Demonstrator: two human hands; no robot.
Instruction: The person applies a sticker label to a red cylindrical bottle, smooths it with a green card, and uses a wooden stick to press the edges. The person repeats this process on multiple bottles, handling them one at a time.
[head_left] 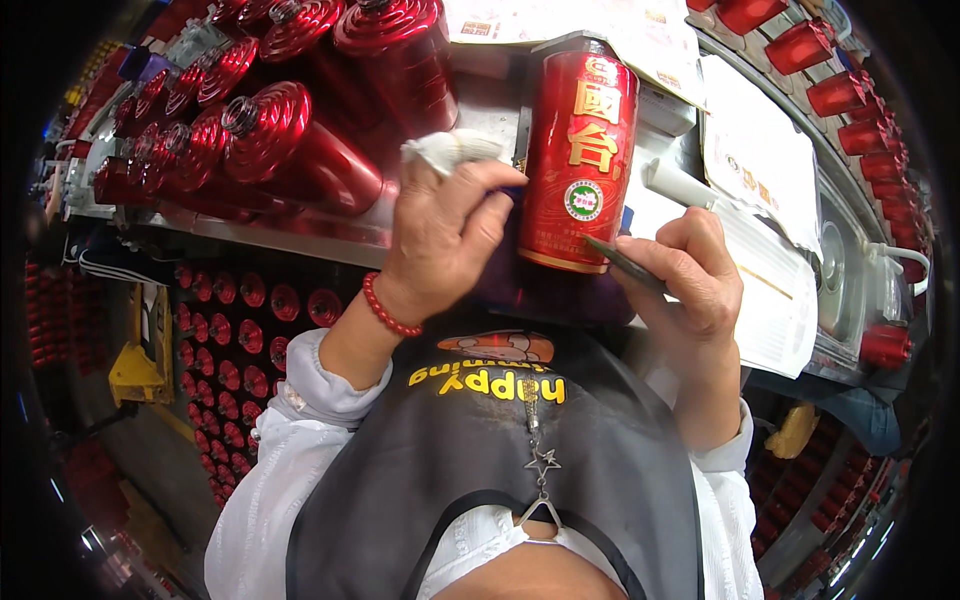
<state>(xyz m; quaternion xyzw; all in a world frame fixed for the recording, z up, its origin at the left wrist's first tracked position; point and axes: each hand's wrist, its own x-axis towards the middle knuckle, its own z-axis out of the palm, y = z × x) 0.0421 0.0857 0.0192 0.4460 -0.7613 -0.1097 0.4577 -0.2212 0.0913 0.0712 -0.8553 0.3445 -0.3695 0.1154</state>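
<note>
A glossy red bottle (577, 130) with gold lettering and a round white-and-green label (584, 200) lies before me, its near end toward my apron. My right hand (695, 275) is closed around a slim, dark grey-green pointed tool (628, 262), perhaps tweezers. Its tip is at the bottle's lower right part; whether it touches cannot be told. Left of the bottle, my left hand (440, 235) has its fingers curled and holds a crumpled white cloth (450, 152). Its fingertips are close to the bottle's left side. Dark purple-blue material (560, 290) lies under the bottle's near end.
Many shiny red bottles with stepped shoulders (300, 150) crowd the bench at left. White printed sheets (760, 150) and a white stack (770, 285) cover the right side. Red bottles stand in a curved row (840, 95) at far right. More fill racks (225, 375) below left, beside a yellow stand (137, 372).
</note>
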